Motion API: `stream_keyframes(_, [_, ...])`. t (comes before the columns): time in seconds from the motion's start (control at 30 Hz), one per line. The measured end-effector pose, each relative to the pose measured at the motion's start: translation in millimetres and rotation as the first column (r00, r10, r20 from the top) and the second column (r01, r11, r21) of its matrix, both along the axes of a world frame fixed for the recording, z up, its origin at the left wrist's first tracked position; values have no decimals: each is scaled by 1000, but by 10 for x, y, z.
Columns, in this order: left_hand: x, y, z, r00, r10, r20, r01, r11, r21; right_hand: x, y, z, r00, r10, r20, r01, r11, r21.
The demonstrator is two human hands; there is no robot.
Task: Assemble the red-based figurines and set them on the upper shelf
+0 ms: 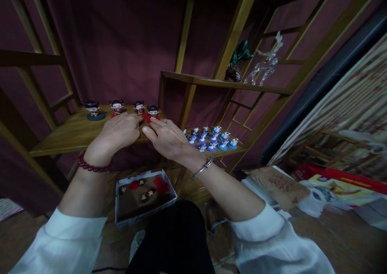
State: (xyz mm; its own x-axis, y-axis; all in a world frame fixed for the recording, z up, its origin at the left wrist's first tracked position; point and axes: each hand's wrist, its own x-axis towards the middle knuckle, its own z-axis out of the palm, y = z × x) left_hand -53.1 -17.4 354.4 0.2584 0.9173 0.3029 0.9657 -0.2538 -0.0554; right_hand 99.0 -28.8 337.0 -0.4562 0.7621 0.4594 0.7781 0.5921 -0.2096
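Four small black-haired figurines stand in a row on the wooden shelf [63, 139]. The leftmost figurine [92, 109] has a dark round base; beside it is a second figurine [116, 106] on a red base. My left hand [121, 133], curled, has its fingertips at the red base of the third figurine [139, 106]. At the red base of the rightmost figurine [153, 111] are the fingers of my right hand [167, 139], thumb apart below. Both hands' fingertips are partly hidden, and the two hands nearly meet.
Below the shelf, an open white box [146, 221] holds several figurine heads and red discs. Several blue and purple figurines [212, 146] stand on a lower shelf at right. A clear deer ornament [266, 66] is higher up. Packages [281, 187] lie at far right.
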Motion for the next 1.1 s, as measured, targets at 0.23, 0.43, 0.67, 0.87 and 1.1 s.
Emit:
stream_keyframes(0.23, [12, -25, -8, 998, 34, 56, -34, 999, -2, -34, 46, 2, 999, -35, 0, 35, 999, 12])
stream_keyframes(0.43, [23, -41, -19, 995, 58, 83, -59, 998, 16, -60, 113, 58, 997, -77, 10, 77, 996, -35])
stream_keyframes(0.67, [18, -31, -29, 995, 56, 82, -58, 998, 18, -94, 212, 77, 993, -102, 52, 105, 993, -50])
stream_keyframes(0.87, [14, -21, -36, 996, 54, 76, -55, 998, 16, -119, 267, 82, 988, -133, 79, 138, 988, -64])
stream_keyframes(1.1, [13, -5, -53, 996, 64, 62, -66, 997, 29, -129, 302, 116, 979, -143, 146, 154, 986, -69])
